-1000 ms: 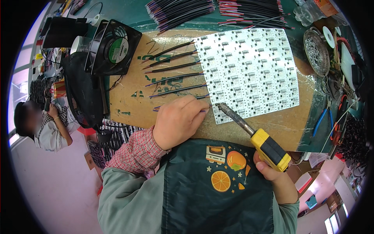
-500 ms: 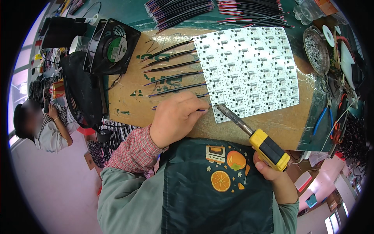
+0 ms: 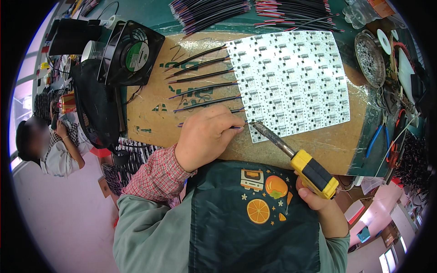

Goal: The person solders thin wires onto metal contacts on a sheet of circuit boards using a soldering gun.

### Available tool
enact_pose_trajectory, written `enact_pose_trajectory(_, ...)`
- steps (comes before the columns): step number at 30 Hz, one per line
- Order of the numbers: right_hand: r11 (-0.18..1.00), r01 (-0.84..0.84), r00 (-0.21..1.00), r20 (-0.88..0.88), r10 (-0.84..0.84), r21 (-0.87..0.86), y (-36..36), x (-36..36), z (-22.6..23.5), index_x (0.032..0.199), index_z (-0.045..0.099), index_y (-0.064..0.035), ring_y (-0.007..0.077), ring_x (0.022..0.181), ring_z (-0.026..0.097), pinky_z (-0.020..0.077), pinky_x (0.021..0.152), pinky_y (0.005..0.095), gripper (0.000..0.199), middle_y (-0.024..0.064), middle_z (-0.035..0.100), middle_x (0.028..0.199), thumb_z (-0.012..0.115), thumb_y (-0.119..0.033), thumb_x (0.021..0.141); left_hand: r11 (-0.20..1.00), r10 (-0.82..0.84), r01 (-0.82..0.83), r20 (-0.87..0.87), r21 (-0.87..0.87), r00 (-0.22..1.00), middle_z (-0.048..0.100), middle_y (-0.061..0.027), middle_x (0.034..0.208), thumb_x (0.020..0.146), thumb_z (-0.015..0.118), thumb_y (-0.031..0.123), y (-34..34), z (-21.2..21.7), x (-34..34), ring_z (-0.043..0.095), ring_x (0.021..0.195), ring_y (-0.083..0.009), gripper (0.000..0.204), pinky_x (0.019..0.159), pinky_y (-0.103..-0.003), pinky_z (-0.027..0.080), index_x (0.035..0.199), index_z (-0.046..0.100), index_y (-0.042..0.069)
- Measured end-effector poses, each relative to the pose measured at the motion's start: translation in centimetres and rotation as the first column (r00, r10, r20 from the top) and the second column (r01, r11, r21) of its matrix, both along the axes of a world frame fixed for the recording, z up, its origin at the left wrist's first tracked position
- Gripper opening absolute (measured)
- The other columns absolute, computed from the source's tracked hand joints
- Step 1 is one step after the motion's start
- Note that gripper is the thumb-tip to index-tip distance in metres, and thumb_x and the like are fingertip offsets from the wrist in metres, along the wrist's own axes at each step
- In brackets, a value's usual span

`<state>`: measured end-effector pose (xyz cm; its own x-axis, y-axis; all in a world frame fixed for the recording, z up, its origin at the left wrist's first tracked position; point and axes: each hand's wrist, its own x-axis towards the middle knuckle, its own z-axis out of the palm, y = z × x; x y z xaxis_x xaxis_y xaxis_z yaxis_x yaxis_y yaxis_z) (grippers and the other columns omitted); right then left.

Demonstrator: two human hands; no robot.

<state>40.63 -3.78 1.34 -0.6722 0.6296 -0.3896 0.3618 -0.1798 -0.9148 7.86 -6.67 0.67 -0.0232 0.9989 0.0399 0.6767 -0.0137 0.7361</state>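
Pinching slim wire (image 3: 236, 128), left hand (image 3: 205, 136) closed, right hand (image 3: 314, 195) wrapping blocky yellow soldering iron (image 3: 314, 173), glossy circuit sheet (image 3: 293, 84)

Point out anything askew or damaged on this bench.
One black cable slants across the others in the red-and-white-ended bundle, beyond the white circuit-board panel, breaking their roughly parallel layout. The panel shows no obvious damage.

I work in an electronics workshop. My soldering iron (image 3: 314, 174), circuit-board panel (image 3: 291, 86), wire bundles (image 3: 211, 16) and pliers (image 3: 376, 136) indicate this.
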Motion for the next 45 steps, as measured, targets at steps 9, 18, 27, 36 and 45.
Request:
enact_pose_trajectory(9, 0.987, 0.081, 0.995, -0.045, -0.087, -0.137, -0.4, 0.6, 0.0, 0.084, 0.060, -0.0053, 0.0233, 0.065, 0.056, 0.0445, 0.060, 0.0324, 0.018, 0.0069, 0.057, 0.076, 0.070, -0.016, 0.074, 0.999, -0.036, 0.035, -0.042, -0.018, 0.998, 0.061, -0.0088, 0.080, 0.077, 0.072, 0.009, 0.0, 0.6, -0.1, 0.061, 0.074, -0.0280, 0.011, 0.064, -0.037, 0.050, 0.088, 0.068, 0.006)
enact_pose_trajectory(18, 0.998, 0.037, 0.992, -0.119, -0.043, -0.051, -1.8, 2.4, -1.9, 0.111, 0.054, 0.0010, 0.0119, 0.064, 0.048, 0.0390, 0.056, 0.0253, 0.044, 0.0019, 0.051, 0.074, 0.073, -0.022, 0.078, 0.994, -0.065, 0.063, 0.023, 0.084, 0.998, 0.063, -0.0103, 0.092, 0.080, 0.072, 0.006, -0.8, 0.6, -1.1, 0.061, 0.074, -0.0260, 0.023, 0.063, -0.033, 0.048, 0.102, 0.065, 0.003)
enact_pose_trajectory(27, 0.994, 0.091, 0.990, -0.102, -0.096, -0.052, -1.6, 1.6, -0.3, 0.086, 0.061, -0.0063, 0.0268, 0.065, 0.056, 0.0436, 0.060, 0.0350, 0.016, 0.0070, 0.057, 0.076, 0.069, -0.016, 0.076, 0.930, -0.123, 0.201, -0.253, 0.308, 0.959, 0.067, -0.0047, 0.089, 0.074, 0.066, 0.003, -2.3, 1.6, 0.0, 0.062, 0.067, -0.0216, 0.027, 0.056, -0.033, 0.047, 0.101, 0.068, 0.007)
enact_pose_trajectory(36, 0.995, -0.005, 0.999, -0.045, 0.010, 0.100, -1.5, 1.3, -0.5, 0.087, 0.062, -0.0068, 0.0278, 0.066, 0.061, 0.0462, 0.059, 0.0345, 0.020, 0.0079, 0.061, 0.078, 0.070, -0.020, 0.074, 0.964, -0.098, 0.145, -0.208, 0.222, 0.973, 0.064, -0.0088, 0.085, 0.074, 0.070, -0.001, -2.4, -0.1, 1.5, 0.062, 0.073, -0.0261, 0.023, 0.064, -0.035, 0.051, 0.097, 0.069, 0.005)
enact_pose_trajectory(45, 0.999, 0.027, 0.996, -0.087, -0.024, 0.028, -1.4, 1.1, -0.4, 0.094, 0.062, -0.0039, 0.0264, 0.065, 0.061, 0.0465, 0.059, 0.0335, 0.025, 0.0080, 0.062, 0.078, 0.071, -0.018, 0.075, 0.966, -0.126, 0.169, -0.214, 0.196, 0.969, 0.062, -0.0082, 0.086, 0.074, 0.070, 0.001, -2.4, -0.1, 1.4, 0.062, 0.075, -0.0260, 0.023, 0.065, -0.035, 0.050, 0.097, 0.068, 0.005)
